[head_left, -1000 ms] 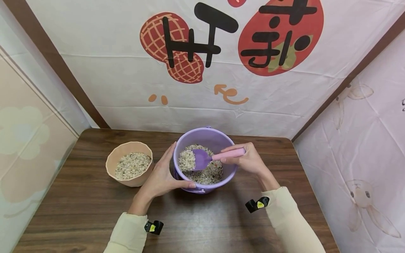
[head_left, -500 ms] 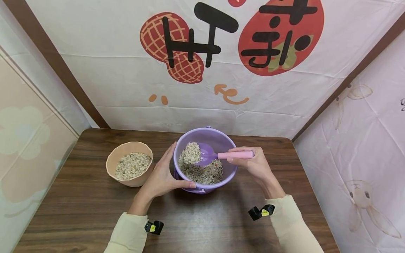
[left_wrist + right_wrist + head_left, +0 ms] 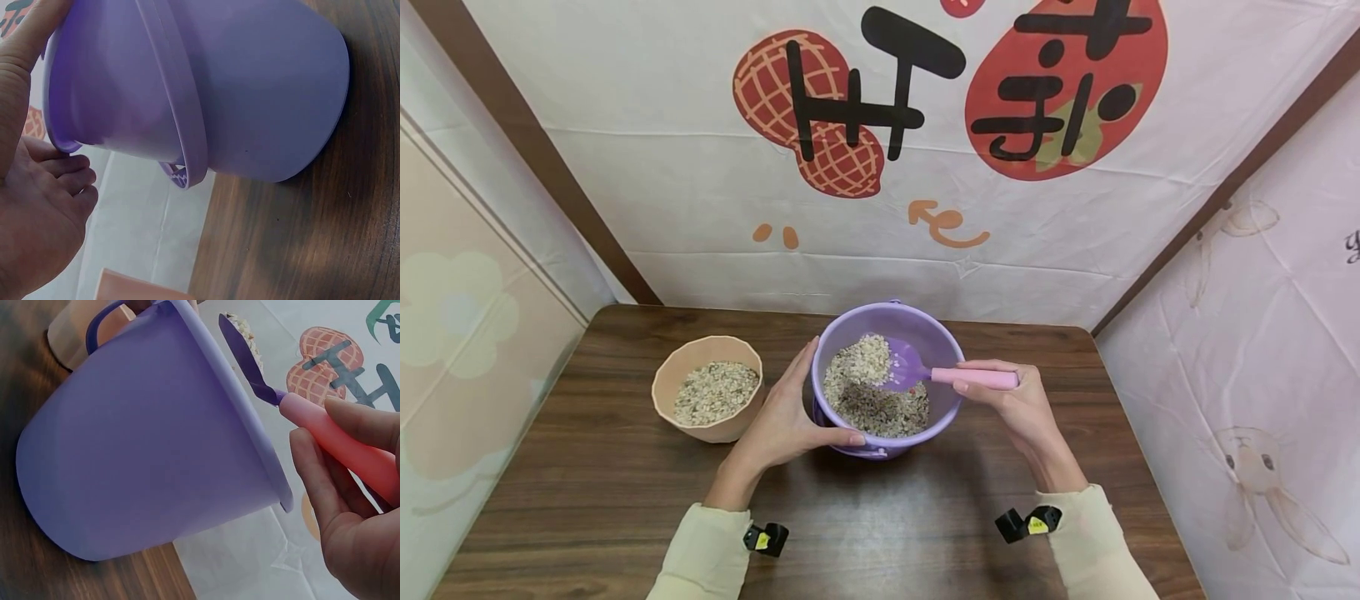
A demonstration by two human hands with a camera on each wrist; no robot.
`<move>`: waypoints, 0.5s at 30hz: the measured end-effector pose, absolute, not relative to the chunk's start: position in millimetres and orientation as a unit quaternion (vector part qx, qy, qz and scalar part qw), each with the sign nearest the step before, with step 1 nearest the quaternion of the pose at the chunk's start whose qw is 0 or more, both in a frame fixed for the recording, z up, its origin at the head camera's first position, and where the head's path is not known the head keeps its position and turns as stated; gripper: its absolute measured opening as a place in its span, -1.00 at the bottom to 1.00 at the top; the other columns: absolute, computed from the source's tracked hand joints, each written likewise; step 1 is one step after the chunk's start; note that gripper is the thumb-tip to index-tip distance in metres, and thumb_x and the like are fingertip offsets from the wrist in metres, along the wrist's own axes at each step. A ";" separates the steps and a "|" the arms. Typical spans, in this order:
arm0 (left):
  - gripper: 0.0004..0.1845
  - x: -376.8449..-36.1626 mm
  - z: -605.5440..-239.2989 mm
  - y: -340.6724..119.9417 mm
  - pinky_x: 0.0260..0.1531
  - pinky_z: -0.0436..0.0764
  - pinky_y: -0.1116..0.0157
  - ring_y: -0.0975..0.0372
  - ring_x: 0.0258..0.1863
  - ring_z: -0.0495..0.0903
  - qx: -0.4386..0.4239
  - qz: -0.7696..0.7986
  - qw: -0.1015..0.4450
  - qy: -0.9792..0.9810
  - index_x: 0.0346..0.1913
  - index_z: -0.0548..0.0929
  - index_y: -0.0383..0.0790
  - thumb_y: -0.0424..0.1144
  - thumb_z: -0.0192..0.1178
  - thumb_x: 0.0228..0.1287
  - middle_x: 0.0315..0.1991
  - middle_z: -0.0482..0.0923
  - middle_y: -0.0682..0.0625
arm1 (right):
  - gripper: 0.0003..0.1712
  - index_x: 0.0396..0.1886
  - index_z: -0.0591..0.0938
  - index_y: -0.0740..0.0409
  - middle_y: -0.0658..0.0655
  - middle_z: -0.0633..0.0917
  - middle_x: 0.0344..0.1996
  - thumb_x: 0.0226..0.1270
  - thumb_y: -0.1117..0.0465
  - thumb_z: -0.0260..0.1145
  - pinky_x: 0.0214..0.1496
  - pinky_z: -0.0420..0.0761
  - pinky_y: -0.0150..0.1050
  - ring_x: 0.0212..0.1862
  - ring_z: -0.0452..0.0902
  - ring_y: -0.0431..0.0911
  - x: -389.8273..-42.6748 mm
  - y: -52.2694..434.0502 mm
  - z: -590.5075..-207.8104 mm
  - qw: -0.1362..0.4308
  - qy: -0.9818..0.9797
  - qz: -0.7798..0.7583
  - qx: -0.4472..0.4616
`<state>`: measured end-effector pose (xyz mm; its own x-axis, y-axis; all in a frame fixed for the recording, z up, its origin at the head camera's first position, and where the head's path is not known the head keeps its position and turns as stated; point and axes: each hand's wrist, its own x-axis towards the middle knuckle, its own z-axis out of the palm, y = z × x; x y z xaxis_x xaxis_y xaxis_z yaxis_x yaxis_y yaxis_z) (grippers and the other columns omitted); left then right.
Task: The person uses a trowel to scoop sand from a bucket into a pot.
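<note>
A purple bucket point(image 3: 940, 329) stands upright on the table, holding pale mixed flakes or grain point(image 3: 880, 417). My left hand point(image 3: 782, 421) holds its rim from the left, thumb on the near side and fingers on the far left. In the left wrist view, the fingertips point(image 3: 78, 178) curl at the rim. My right hand point(image 3: 1015, 404) grips the pink handle of a small shovel point(image 3: 973, 378) with a purple blade. That blade carries a heap of flakes point(image 3: 871, 360) above the bucket's opening; the right wrist view shows the shovel point(image 3: 240, 353) raised higher than the rim.
A peach-coloured bowl point(image 3: 666, 379) with similar flakes stands left of the bucket, close to my left wrist. The brown wooden table point(image 3: 880, 533) ends at a printed cloth wall point(image 3: 700, 233) behind. The bucket's handle point(image 3: 187, 119) hangs down its side.
My right hand has moved to the right and slightly toward me, and the loaded shovel has shifted right with it. The left hand, bucket and bowl stay in place.
</note>
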<state>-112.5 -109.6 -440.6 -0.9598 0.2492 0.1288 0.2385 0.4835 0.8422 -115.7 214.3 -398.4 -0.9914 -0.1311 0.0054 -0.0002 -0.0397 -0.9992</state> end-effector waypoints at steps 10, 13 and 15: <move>0.60 -112.5 -440.7 -109.6 0.43 0.17 -0.17 -0.04 0.54 0.07 0.144 0.488 0.005 0.861 0.66 -0.09 0.01 0.34 0.68 -0.47 0.62 -0.04 -0.08 | -0.54 0.07 0.60 0.64 0.33 0.76 -0.11 0.27 0.41 0.45 0.29 0.54 -0.13 0.24 0.55 0.20 -110.7 220.5 -405.9 0.074 0.668 -0.736 -0.086; 0.60 -112.3 -440.7 -109.7 0.43 0.18 -0.17 -0.04 0.54 0.07 0.144 0.489 0.005 0.860 0.66 -0.09 0.02 0.35 0.67 -0.47 0.62 -0.04 -0.08 | -0.50 0.09 0.57 0.67 0.33 0.76 -0.11 0.25 0.40 0.46 0.28 0.55 -0.13 0.22 0.58 0.16 -109.5 221.0 -406.7 0.072 0.665 -0.739 -0.079; 0.60 -112.2 -440.7 -109.9 0.43 0.18 -0.17 -0.04 0.54 0.07 0.143 0.488 0.006 0.861 0.66 -0.10 0.02 0.35 0.67 -0.48 0.62 -0.04 -0.08 | -0.48 0.10 0.55 0.69 0.33 0.76 -0.12 0.25 0.41 0.46 0.26 0.57 -0.14 0.21 0.59 0.15 -109.1 221.2 -406.9 0.069 0.665 -0.740 -0.075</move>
<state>-112.2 -109.9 -440.7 -0.9588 0.2524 0.1303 0.2414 0.4823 0.8421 -109.1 221.2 -406.9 -0.9793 -0.2015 0.0204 0.0013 -0.1069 -0.9943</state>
